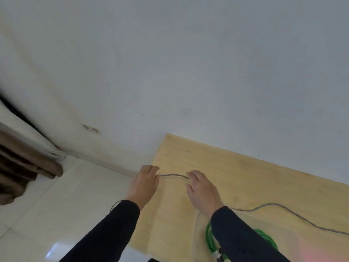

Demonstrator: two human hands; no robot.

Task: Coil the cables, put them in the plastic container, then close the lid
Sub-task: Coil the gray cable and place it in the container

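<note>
A thin grey cable point(174, 175) stretches in a shallow arc between my two hands above the pale wooden table point(245, 176). My left hand point(145, 183) pinches one part of it at the table's left edge. My right hand point(202, 190) grips it a short way to the right. More of the grey cable point(294, 214) trails across the table to the right edge of the view. A coiled green cable point(209, 237) lies in a clear plastic container point(197, 229) under my right forearm; the container is faint and partly hidden.
The table stands against a white wall point(188, 63). Left of the table is a pale tiled floor point(66, 195). A brown curtain point(24, 163) hangs at the far left.
</note>
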